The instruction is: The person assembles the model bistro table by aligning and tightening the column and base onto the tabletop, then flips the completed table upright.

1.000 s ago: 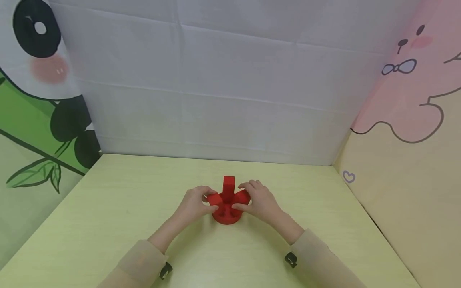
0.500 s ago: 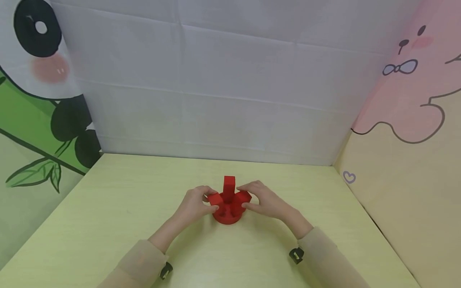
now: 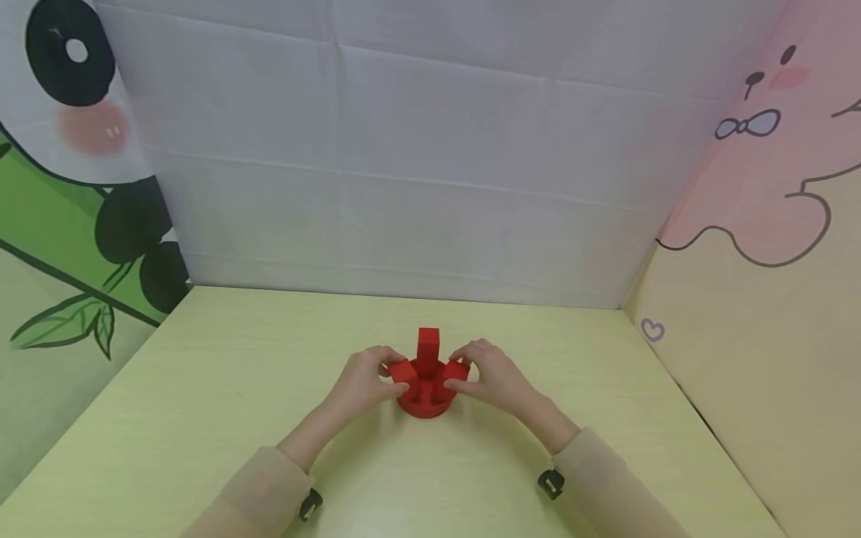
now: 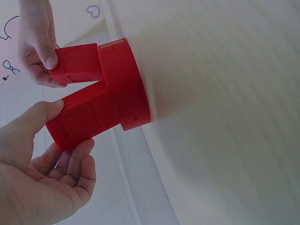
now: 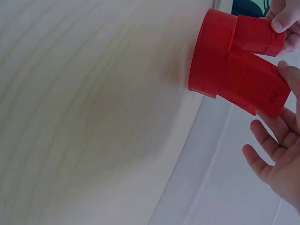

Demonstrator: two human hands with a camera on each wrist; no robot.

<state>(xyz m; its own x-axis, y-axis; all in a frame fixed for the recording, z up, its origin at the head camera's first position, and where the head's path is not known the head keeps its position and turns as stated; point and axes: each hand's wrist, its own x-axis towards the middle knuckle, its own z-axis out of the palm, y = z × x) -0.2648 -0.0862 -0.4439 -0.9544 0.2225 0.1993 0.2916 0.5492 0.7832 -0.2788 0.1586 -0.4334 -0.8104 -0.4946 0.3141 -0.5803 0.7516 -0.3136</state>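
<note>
A round red base [image 3: 425, 408] stands on the table, with three red blocks rising from it. My left hand [image 3: 364, 379] pinches the left block [image 3: 403, 371] near its top between thumb and fingers; in the left wrist view this block [image 4: 84, 115] leans outward and bears small dark marks. On the other side my right hand [image 3: 493, 377] pinches the right block [image 3: 458, 370], thumb on the near face. The right wrist view shows that block [image 5: 255, 80] with its lower end in the base [image 5: 213, 51]. The rear block [image 3: 428, 348] stands upright, untouched.
The pale wooden table [image 3: 222, 403] spreads around the base. A white cloth backdrop [image 3: 417, 187] closes off the far edge, and printed side panels [image 3: 747, 336] flank left and right. Black bands [image 3: 551, 483] hang at both cuffs.
My right hand loosened and drew slightly right off its block, then came back in and pinched it again. My left hand has stayed on the left block, and the blocks hardly moved.
</note>
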